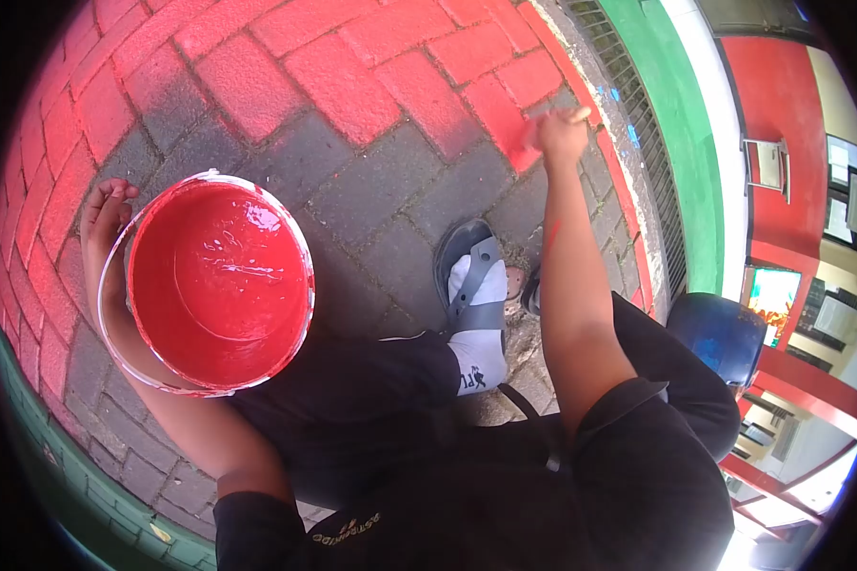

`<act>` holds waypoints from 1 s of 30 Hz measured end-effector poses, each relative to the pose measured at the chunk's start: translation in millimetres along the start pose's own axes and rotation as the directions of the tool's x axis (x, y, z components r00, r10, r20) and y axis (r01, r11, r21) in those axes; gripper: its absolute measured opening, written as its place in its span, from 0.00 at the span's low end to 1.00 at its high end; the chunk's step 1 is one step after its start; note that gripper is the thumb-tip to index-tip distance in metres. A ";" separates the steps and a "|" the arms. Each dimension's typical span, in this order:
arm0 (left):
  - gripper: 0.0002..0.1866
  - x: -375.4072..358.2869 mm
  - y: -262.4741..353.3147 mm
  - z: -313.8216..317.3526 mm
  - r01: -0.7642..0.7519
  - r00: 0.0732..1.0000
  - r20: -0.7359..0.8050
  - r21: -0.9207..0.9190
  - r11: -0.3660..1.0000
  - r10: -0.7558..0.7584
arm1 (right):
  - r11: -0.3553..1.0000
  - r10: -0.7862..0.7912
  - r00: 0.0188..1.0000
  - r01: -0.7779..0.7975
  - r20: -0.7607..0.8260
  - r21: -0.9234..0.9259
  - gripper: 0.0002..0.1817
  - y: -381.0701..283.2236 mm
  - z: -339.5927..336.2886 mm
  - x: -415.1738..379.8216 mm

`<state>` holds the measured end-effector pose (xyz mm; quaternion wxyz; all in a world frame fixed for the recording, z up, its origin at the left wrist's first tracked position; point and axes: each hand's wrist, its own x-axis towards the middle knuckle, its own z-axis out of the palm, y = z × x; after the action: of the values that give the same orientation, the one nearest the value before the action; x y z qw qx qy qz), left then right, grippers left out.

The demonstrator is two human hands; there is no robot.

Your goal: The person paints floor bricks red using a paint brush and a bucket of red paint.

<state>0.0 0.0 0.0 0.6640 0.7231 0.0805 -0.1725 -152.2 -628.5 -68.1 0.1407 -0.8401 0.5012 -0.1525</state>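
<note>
A white-rimmed paint bucket [300,285], its inside coated in wet red paint, sits in front of my left forearm. Its wire handle loops over toward the wrist. Beyond the rim, my left hand [107,207] has its fingers curled; whether they hold anything is hidden. My right hand [564,135] reaches out low over the pavers, closed on a paintbrush [526,147] whose red-smeared end is blurred. Around that brush, red-painted pavers [348,86] meet bare grey pavers [362,190]. A streak of red marks my right forearm.
My sandalled foot [471,285] stands on the grey pavers. A red-painted edging strip, a drain grate [638,124] and a green band [690,162] run along the right. A dark blue drum [716,338] stands by my knee. A green edge curves along the lower left.
</note>
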 end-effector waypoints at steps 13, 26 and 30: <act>0.08 -5.5 -0.9 9.3 0.054 0.998 -0.008 -0.139 0.989 -0.056 | 0.928 0.178 0.963 -0.095 -0.204 0.361 0.06 62.6 -45.6 -18.3; 0.09 -1.8 -4.6 9.7 -0.012 0.999 -0.051 -0.085 0.996 0.008 | 0.920 0.161 0.977 -0.095 -0.144 0.380 0.09 13.2 -15.9 -34.7; 0.09 -5.2 -1.1 9.4 0.053 0.998 -0.021 -0.081 0.995 -0.055 | 0.999 0.044 0.977 -0.038 -0.208 0.031 0.11 -33.7 -67.9 -73.2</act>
<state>-6.5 -8.6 0.3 0.6866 0.6953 0.1145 -0.1786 -185.3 -554.0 -1.4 0.1018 -0.8069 0.5283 -0.2437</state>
